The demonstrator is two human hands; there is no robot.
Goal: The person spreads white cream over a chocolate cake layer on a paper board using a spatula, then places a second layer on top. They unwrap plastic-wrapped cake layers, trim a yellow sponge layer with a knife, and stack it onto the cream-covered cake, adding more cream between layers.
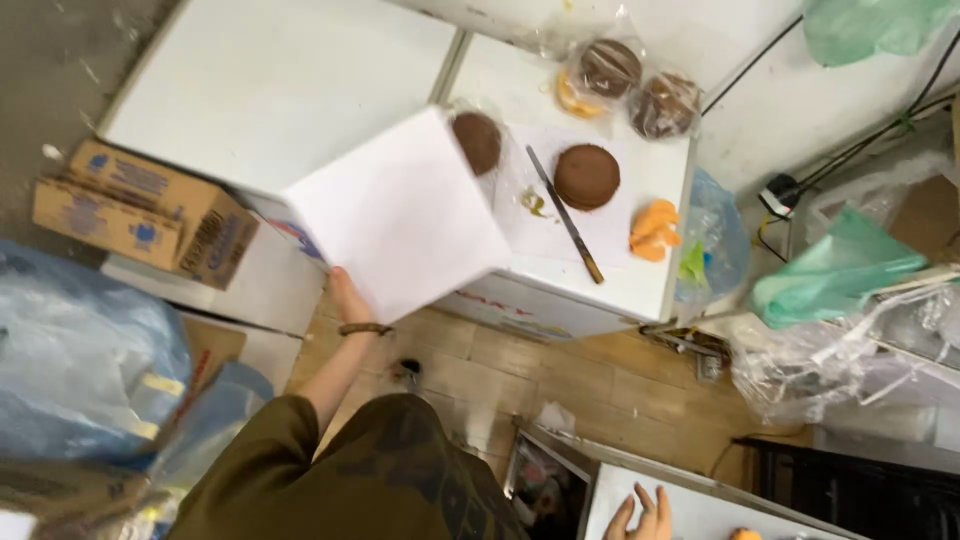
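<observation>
**White board held out over a crowded cake counter**

White square board [400, 213] is the thing in hand, seen in the single head view: flat, stiff-looking, matte and slightly blurred, tilted like a diamond above the near edge of the white counter [270, 90]. The left hand [347, 296] grips it at its lower corner; most of the hand is hidden beneath the board, so only the closed hold at the edge shows, with a brown bracelet [364, 328] on the wrist. The right hand [640, 518] lies low in the frame, fingers stretched flat on a pale surface, holding nothing.

Risks, as I judge them: held by one corner, the board could tip or swing, and its far corner sits just beside a wrapped brown cake [478, 141]. A sweep across could also catch the long knife [566, 215], which lies diagonally on a white sheet with its handle near the counter's edge and could be knocked to the wooden floor [560, 370].

Beside the knife rests a bare round cake [587, 176], dark brown and smooth-topped, with glossy orange segments [654, 231] near it. Two more cakes [636, 87] sit in crinkled clear wrap.
</observation>
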